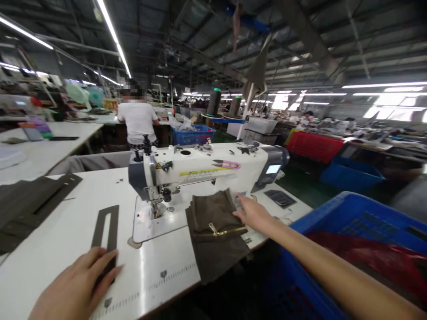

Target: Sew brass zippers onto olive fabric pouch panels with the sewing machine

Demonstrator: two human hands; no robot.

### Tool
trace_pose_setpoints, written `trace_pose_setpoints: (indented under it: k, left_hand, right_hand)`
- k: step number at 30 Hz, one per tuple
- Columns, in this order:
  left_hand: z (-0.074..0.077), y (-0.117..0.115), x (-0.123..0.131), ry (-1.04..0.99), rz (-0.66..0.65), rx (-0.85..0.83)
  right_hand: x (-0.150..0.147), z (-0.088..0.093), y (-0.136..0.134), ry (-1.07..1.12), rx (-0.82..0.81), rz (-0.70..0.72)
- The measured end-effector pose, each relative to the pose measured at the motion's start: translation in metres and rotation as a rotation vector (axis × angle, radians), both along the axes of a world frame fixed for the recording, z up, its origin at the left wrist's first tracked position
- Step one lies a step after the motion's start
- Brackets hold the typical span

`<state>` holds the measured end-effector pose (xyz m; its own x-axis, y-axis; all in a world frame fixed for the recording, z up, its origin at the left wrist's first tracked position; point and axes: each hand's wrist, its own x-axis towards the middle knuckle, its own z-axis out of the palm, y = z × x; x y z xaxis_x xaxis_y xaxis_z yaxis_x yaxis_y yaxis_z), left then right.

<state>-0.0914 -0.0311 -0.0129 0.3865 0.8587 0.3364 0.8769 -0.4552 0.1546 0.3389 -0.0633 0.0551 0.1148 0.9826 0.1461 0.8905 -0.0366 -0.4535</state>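
At the lower left, my left hand (78,282) has its fingers and thumb closed about the near end of a dark brown fabric strip with a long slot (113,222), which lies flat on the sewing table. My right hand (251,213) reaches in beside a stack of dark fabric pieces (213,209), thumb and forefinger apart, near the stack's right edge. Something small and pale blue by those fingertips is too blurred to name. A gold zipper (228,230) with a metal pull crosses the stack. Behind stands a white sewing machine (207,162), its needle area left of the stack.
More dark fabric panels (36,202) lie at the table's left. Pink-handled thread snips (227,164) rest on the machine. A blue plastic crate (347,200) holding red material stands against the right side. Beyond the machine a person in a white shirt (136,120) faces away.
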Motion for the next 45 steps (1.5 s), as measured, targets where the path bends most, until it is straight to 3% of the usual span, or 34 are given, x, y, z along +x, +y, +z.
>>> trace_pose_setpoints:
  k: [2, 6, 10, 13, 15, 17, 20, 22, 24, 27, 28, 30, 33, 35, 38, 40, 42, 43, 45]
  left_hand:
    - [0.005, -0.006, -0.001, 0.067, -0.017, 0.004]
    - [0.020, -0.015, 0.014, 0.057, -0.127, 0.124]
    - [0.028, -0.017, 0.044, 0.007, -0.279, 0.202]
    - [0.029, -0.016, 0.063, -0.031, -0.347, 0.240]
    - [0.032, -0.017, 0.074, -0.063, -0.381, 0.259]
    - [0.043, -0.020, 0.087, -0.125, -0.418, 0.288]
    - [0.072, -0.031, 0.114, -0.278, -0.471, 0.373]
    - [0.093, -0.038, 0.132, -0.323, -0.505, 0.335]
    - [0.109, -0.044, 0.146, -0.315, -0.573, 0.170]
    - [0.119, -0.046, 0.147, -0.362, -0.492, -0.220]
    - [0.119, -0.046, 0.143, -0.435, -0.424, -0.345]
    - [0.113, -0.044, 0.129, -0.658, -0.290, -0.557]
    - [0.090, -0.038, 0.109, -1.009, -0.092, -0.768]
    - [0.067, -0.033, 0.101, -1.126, 0.004, -0.841]
    - [0.036, -0.028, 0.097, -1.107, 0.031, -0.794]
    - [0.024, -0.026, 0.097, -1.038, 0.002, -0.693]
    - [0.020, -0.026, 0.096, -0.974, -0.036, -0.656]
    - [0.021, -0.026, 0.095, -0.964, -0.045, -0.667]
    - [0.025, -0.029, 0.095, -1.005, -0.046, -0.720]
  right_hand:
    - [-0.008, -0.014, -0.002, -0.081, 0.071, 0.093]
    - [-0.013, -0.025, -0.014, -0.218, 0.116, 0.437]
    - [-0.016, -0.038, -0.015, -0.325, 0.211, 0.485]
    - [-0.018, -0.038, -0.011, -0.558, 0.266, 0.540]
    - [-0.022, -0.026, -0.012, -0.697, 0.341, 0.544]
    - [-0.032, -0.003, -0.017, -0.769, 0.467, 0.521]
    - [-0.062, 0.040, -0.032, -0.843, 0.647, 0.544]
    - [-0.087, 0.064, -0.045, -0.837, 0.737, 0.646]
    - [-0.107, 0.079, -0.054, -0.791, 0.791, 0.745]
    - [-0.110, 0.085, -0.052, -0.598, 0.813, 0.774]
    - [-0.104, 0.080, -0.048, -0.496, 0.811, 0.712]
    - [-0.086, 0.061, -0.038, -0.280, 0.754, 0.458]
    - [-0.057, 0.006, -0.023, -0.135, 0.415, -0.004]
    - [-0.039, -0.034, -0.018, -0.182, 0.125, -0.077]
    - [-0.007, -0.070, -0.016, -0.104, -0.032, -0.024]
    - [0.018, -0.070, -0.016, -0.114, -0.022, 0.033]
    - [0.037, -0.057, -0.015, -0.250, 0.074, -0.031]
    - [0.041, -0.049, -0.014, -0.351, 0.176, -0.109]
    - [0.028, -0.035, -0.014, -0.400, 0.332, -0.133]
